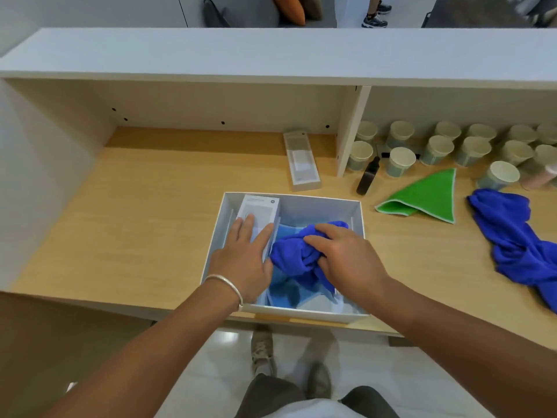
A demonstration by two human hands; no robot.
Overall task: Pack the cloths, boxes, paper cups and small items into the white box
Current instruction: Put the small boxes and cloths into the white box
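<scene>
pressing blue cloth (297, 254) into white box (355, 212).

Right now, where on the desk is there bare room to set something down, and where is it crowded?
Free: the wood left of the white box, and the strip between it and the flat box. Crowded: the right side, with paper cups, dark bottle, green cloth and blue cloth.

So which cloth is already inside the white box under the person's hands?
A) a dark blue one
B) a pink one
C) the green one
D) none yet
A: the right hand grips a bunched dark blue cloth inside the white box, while the green cloth lies out on the desk to the right.
</scene>
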